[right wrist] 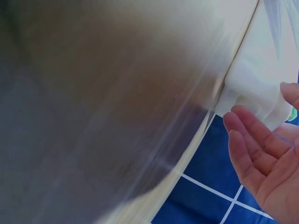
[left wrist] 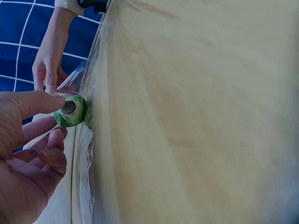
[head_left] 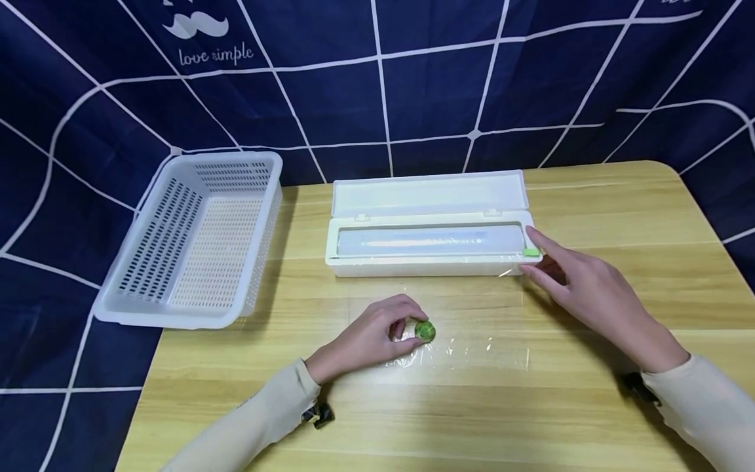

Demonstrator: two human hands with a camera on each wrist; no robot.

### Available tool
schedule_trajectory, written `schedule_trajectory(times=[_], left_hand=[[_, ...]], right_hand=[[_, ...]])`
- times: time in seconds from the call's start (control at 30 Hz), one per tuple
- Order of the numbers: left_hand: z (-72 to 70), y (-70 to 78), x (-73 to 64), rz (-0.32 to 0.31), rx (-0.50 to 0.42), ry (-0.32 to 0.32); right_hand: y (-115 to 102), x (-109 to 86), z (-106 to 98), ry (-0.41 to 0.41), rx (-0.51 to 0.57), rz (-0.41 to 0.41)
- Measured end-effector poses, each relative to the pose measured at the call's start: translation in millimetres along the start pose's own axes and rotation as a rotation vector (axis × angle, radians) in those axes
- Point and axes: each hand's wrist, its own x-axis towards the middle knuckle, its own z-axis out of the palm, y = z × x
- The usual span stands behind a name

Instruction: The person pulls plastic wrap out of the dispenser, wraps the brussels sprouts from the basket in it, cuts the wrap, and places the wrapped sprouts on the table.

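Note:
My left hand (head_left: 377, 331) pinches a small round green Brussels sprout (head_left: 425, 331) between thumb and fingertips. In the left wrist view, a brown cut stem end shows on the sprout (left wrist: 71, 112), beside the thumb tip. Beneath it, a sheet of clear cling film (head_left: 472, 341) lies over the wood tabletop, its edges hard to see. The film comes from a white dispenser box (head_left: 425, 265) with its lid (head_left: 430, 193) raised and a film roll (head_left: 430, 240) inside. At the box's right end, my right hand (head_left: 584, 285) holds the corner between thumb and index finger; the other fingers curl loosely (right wrist: 254, 144).
A white perforated plastic basket (head_left: 259, 262) stands at the table's left edge. On the dispenser's right front corner sits a green slider (head_left: 531, 252). Behind the wooden table (head_left: 413, 426) hangs a dark blue cloth (head_left: 425, 85) with white lines.

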Motion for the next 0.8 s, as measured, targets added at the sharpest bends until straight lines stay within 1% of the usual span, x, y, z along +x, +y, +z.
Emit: schedule_trajectory(times=[0.23,0.53,0.63,0.8], left_hand=[[-4.7,1.1,-3.4,-0.004,-0.004,0.002],[-11.1,-0.9,-9.9,0.004,-0.04,0.018],[-14.9,-1.1,-13.8,-0.001,-0.05,0.021],[-23.7,0.0,-20.9,-0.016,-0.047,0.002]], right_hand=[[-1,-2.6,-2,-0.035,0.005,0.013],[-3,-6.9,-4,-0.102,0.019,0.068],[-4,-10.3,-5,-0.098,0.041,0.075],[-6,-18.2,-5,-0.042,0.056,0.058]])
